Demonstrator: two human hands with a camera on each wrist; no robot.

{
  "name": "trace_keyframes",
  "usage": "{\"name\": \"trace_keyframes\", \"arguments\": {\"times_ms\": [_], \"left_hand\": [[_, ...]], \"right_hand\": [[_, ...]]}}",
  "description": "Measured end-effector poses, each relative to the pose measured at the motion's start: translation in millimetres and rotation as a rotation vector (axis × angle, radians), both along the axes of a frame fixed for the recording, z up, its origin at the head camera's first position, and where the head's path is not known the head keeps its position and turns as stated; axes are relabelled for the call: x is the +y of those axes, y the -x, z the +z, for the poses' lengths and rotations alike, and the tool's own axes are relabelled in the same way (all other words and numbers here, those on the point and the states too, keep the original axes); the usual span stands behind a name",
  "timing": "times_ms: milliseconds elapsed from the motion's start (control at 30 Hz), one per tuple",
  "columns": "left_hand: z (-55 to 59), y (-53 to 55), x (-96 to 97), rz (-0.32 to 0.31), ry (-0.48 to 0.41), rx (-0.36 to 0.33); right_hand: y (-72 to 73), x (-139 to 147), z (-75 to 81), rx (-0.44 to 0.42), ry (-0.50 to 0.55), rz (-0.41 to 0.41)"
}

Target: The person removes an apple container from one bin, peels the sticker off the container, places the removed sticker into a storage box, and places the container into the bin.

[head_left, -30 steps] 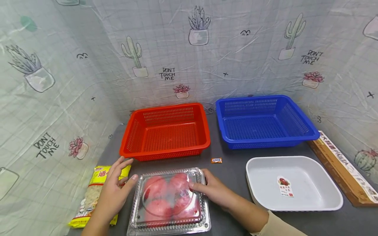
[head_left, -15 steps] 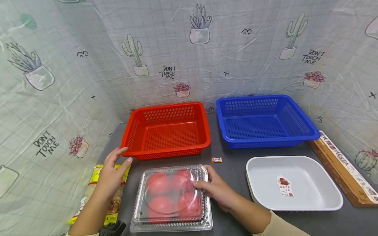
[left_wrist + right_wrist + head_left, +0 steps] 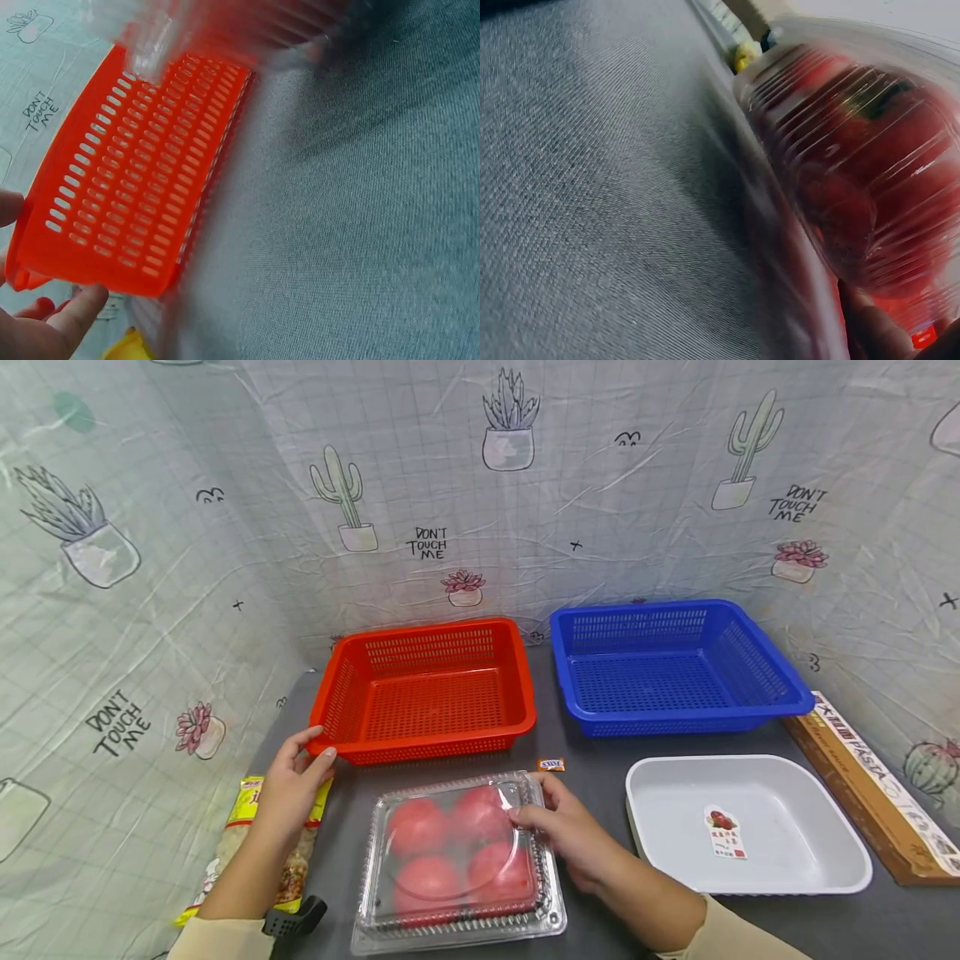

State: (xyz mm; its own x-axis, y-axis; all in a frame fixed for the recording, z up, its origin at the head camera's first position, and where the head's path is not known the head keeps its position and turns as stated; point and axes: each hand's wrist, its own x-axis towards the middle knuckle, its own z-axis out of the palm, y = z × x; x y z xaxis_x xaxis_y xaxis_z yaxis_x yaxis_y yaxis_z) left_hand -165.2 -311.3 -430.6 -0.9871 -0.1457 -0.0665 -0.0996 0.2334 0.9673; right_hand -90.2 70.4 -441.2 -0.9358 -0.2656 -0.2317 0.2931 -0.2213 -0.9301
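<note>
Holding the clear clamshell of tomatoes (image 3: 459,860) by its right edge, the right hand (image 3: 564,828) has thumb and fingers curled over the lid, so the box looks mid-shift along the front edge of the grey table (image 3: 592,777). The left hand (image 3: 294,781), fingers loosely curled, touches the front-left corner of the red basket (image 3: 427,693) (just behind the box). A sensible next move needs a firm two-sided grip before lifting.
</note>
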Motion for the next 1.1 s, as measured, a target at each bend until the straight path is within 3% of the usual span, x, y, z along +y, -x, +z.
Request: {"name": "trace_keyframes", "arguments": {"times_ms": [100, 267, 533, 767, 1100], "left_hand": [[-1.5, 3.4, 1.9, 0.026, -0.063, -0.019], [-5.3, 7.0, 9.4, 0.057, -0.203, 0.01], [-11.3, 10.1, 16.8, 0.116, -0.308, 0.063], [-14.4, 12.2, 21.2, 0.185, -0.34, 0.062], [-15.0, 12.8, 21.8, 0.205, -0.367, 0.053]], "right_hand": [[-0.7, 6.0, 5.1, -0.019, 0.007, 0.009], [0.5, 18.3, 20.0, -0.022, 0.002, 0.026], [12.6, 39.3, 56.8, 0.012, -0.022, 0.028], [32.2, 54.4, 85.1, 0.05, 0.002, 0.01], [72.6, 64.3, 117.7, 0.05, -0.074, 0.008]]}}
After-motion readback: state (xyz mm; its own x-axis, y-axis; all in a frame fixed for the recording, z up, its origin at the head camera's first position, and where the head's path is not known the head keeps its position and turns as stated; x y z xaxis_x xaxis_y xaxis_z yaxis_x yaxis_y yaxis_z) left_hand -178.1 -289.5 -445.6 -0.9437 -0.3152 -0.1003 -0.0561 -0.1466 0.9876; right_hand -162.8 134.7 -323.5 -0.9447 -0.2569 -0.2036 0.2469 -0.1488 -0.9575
